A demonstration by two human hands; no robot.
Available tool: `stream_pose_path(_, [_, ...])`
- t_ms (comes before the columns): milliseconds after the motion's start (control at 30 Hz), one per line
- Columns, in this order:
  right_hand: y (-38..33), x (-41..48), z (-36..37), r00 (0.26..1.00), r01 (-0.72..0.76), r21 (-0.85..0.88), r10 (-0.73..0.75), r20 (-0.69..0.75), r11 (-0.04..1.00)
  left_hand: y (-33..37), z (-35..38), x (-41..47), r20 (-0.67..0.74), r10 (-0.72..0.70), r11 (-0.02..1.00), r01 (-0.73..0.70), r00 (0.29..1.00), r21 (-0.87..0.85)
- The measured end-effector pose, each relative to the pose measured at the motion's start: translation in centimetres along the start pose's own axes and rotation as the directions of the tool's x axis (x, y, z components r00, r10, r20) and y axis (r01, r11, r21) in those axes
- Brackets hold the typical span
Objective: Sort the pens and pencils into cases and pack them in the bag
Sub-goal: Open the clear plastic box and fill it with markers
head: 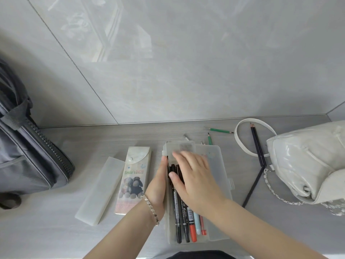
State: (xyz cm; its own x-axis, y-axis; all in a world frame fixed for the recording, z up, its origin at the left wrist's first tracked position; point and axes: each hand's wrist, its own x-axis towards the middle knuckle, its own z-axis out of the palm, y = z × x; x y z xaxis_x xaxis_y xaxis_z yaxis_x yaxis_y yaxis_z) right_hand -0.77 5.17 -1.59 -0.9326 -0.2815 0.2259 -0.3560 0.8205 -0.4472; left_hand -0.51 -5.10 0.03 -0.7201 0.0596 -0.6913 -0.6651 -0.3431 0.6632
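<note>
Head view: backpack [28, 161] left, handbag [306, 159] right, green pencils [218, 130] behind case [222, 174].

A slim silver-toned metal link bracelet [150, 209] circles the wrist of the left hand [156, 186]. Both forearms are bare. A strip of dark, black-looking clothing [197, 254] shows at the near edge.
</note>
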Motion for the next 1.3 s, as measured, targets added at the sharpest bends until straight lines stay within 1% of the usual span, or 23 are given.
stream_pose_path(167, [0.0, 1.3, 0.4, 0.999, -0.032, -0.025, 0.032, -0.018, 0.999, 0.2, 0.0, 0.2, 0.050, 0.003, 1.000, -0.002, 0.999, -0.025])
stream_pose_path(233, [0.0, 1.3, 0.5, 0.999, -0.039, 0.018, 0.039, -0.028, 0.999, 0.5, 0.3, 0.0, 0.067, -0.010, 0.998, 0.015, 0.998, -0.065])
stream_pose_path(300, [0.1, 0.9, 0.5, 1.000, 0.009, 0.064, -0.008, -0.021, 0.998, 0.5, 0.0, 0.3, 0.056, -0.019, 0.994, 0.024, 0.998, -0.107])
stream_pose_path(500, [0.5, -0.1, 0.5, 0.987, 0.147, -0.017, -0.145, 0.063, 0.989, 0.3, -0.5, 0.4, 0.041, -0.035, 0.993, 0.040, 0.999, -0.110])
stream_pose_path(567, [0.8, -0.2, 0.2, 0.982, 0.169, 0.031, -0.171, 0.077, 0.985, 0.3, -0.7, 0.6, 0.035, -0.042, 0.993, 0.045, 0.999, -0.110])
stream_pose_path(633, [1.6, -0.3, -0.5, 0.991, 0.123, 0.143, -0.128, 0.026, 0.982, 0.1, -1.4, 1.0, 0.040, -0.052, 0.997, 0.054, 0.998, -0.057])
stream_pose_path(700, [2.8, -0.3, -1.5, 0.991, -0.077, 0.276, 0.104, -0.084, 0.958, 0.2, -2.0, 1.2, 0.020, -0.071, 0.997, 0.070, 0.997, 0.028])
stream_pose_path(733, [3.4, -0.2, -2.1, 0.950, -0.238, 0.362, 0.294, -0.106, 0.901, 0.2, -2.3, 1.4, 0.007, -0.077, 0.995, 0.077, 0.997, 0.061])
stream_pose_path(767, [4.3, -0.2, -2.6, 0.867, -0.421, 0.446, 0.494, -0.056, 0.790, 0.2, -2.6, 1.5, 0.003, -0.077, 0.994, 0.076, 0.997, 0.077])
stream_pose_path(800, [5.2, -0.2, -3.0, 0.748, -0.603, 0.510, 0.657, 0.093, 0.614, 0.2, -2.8, 1.5, 0.000, -0.073, 0.994, 0.073, 0.997, 0.082])
stream_pose_path(833, [6.2, -0.3, -3.2, 0.617, -0.734, 0.553, 0.728, 0.300, 0.394, 0.3, -2.8, 1.5, -0.001, -0.072, 0.994, 0.071, 0.997, 0.080])
stream_pose_path(867, [7.1, -0.5, -3.1, 0.522, -0.792, 0.587, 0.685, 0.507, 0.169, 0.3, -2.8, 1.6, -0.001, -0.077, 0.994, 0.076, 0.997, 0.075])
stream_pose_path(900, [7.7, -0.8, -3.0, 0.485, -0.792, 0.610, 0.591, 0.644, -0.015, 0.2, -2.9, 1.7, -0.005, -0.082, 0.994, 0.082, 0.997, 0.070])
stream_pose_path(933, [7.7, -1.1, -3.3, 0.499, -0.753, 0.640, 0.503, 0.706, -0.152, 0.2, -2.9, 1.9, -0.020, -0.089, 0.994, 0.090, 0.996, 0.064])
stream_pose_path(967, [7.3, -1.2, -3.5, 0.536, -0.708, 0.667, 0.440, 0.721, -0.232, 0.1, -2.9, 2.0, -0.040, -0.094, 0.993, 0.097, 0.995, 0.064])
stream_pose_path(1000, [6.9, -1.2, -3.6, 0.583, -0.673, 0.694, 0.392, 0.711, -0.258, 0.1, -2.7, 2.2, -0.052, -0.095, 0.993, 0.098, 0.994, 0.065])
stream_pose_path(1033, [6.4, -1.2, -3.6, 0.632, -0.661, 0.722, 0.368, 0.682, -0.201, 0.0, -2.6, 2.3, -0.054, -0.088, 0.994, 0.092, 0.995, 0.065])
stream_pose_path(1067, [5.6, -1.1, -3.4, 0.682, -0.661, 0.747, 0.354, 0.640, -0.077, -0.2, -2.4, 2.4, -0.047, -0.076, 0.995, 0.079, 0.996, 0.059])
stream_pose_path(1133, [3.5, -1.0, -3.0, 0.766, -0.638, 0.723, 0.316, 0.560, 0.266, -0.4, -2.1, 2.5, 0.020, -0.049, 0.998, 0.048, 0.999, 0.035])
stream_pose_path(1200, [1.8, -1.2, -2.1, 0.847, -0.530, 0.639, 0.301, 0.439, 0.558, -0.5, -1.8, 2.1, 0.116, -0.018, 0.999, 0.014, 0.993, 0.032])
stream_pose_path(1233, [1.3, -1.5, -1.5, 0.866, -0.497, 0.607, 0.309, 0.393, 0.620, -0.6, -1.9, 2.0, 0.156, 0.005, 0.999, -0.012, 0.988, 0.043])
stream_pose_path(1267, [0.9, -1.5, -1.1, 0.862, -0.506, 0.604, 0.342, 0.374, 0.615, -0.6, -2.1, 1.9, 0.182, 0.029, 0.998, -0.040, 0.983, 0.056])
stream_pose_path(1300, [0.9, -1.5, -1.0, 0.830, -0.558, 0.610, 0.388, 0.401, 0.563, -0.7, -2.3, 1.8, 0.188, 0.051, 0.994, -0.068, 0.981, 0.087])
